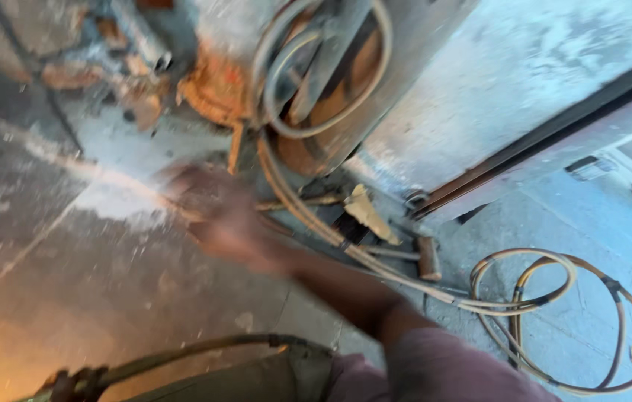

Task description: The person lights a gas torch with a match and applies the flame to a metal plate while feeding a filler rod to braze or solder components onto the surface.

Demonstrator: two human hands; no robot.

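My right hand [219, 216] reaches forward over the dusty concrete floor [70, 246], the arm coming from a mauve sleeve [442, 372] at the bottom right. The hand is motion-blurred, so I cannot see whether it holds anything. It hovers near paired tan hoses [308, 219] that run from a rusty orange machine [215, 85]. At the bottom left a dark lump [70, 385] sits at the end of a dark hose [197, 350]. It may be my left hand, but the blur hides it.
More tan hose lies coiled [565, 320] on the floor at right, and other loops hang on the machine [323, 67]. A small brush [368, 212] and a wooden block [428, 258] lie by a pale wall with a dark metal rail [546, 134].
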